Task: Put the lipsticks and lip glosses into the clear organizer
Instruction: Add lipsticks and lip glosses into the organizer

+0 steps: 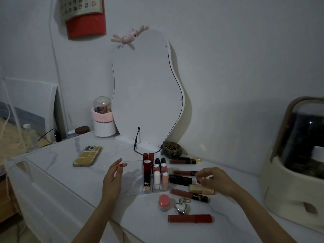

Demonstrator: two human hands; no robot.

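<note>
A clear organizer stands on the white marble table. Its right compartments hold several lipsticks standing upright. My left hand rests against the organizer's empty left side, fingers curved around its wall. My right hand hovers over loose tubes to the right, fingertips touching a dark lip gloss. Under it lie a black tube and a gold lipstick. More glosses lie nearby: a brown-red one, a red one at the front and another at the back.
A pink-lidded jar and a silver heart keyring lie in front of the organizer. A phone lies to the left. A wavy mirror, a dark round box and a cream cosmetics case stand behind and right.
</note>
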